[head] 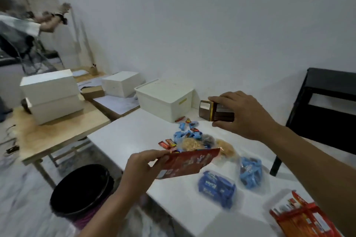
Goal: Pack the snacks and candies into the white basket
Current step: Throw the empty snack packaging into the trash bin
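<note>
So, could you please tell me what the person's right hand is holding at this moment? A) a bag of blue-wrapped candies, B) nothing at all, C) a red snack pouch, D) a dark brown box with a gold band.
D: the right hand grips a dark brown box with a gold band, raised beside the white basket, while the red pouch is in the left hand.
</note>
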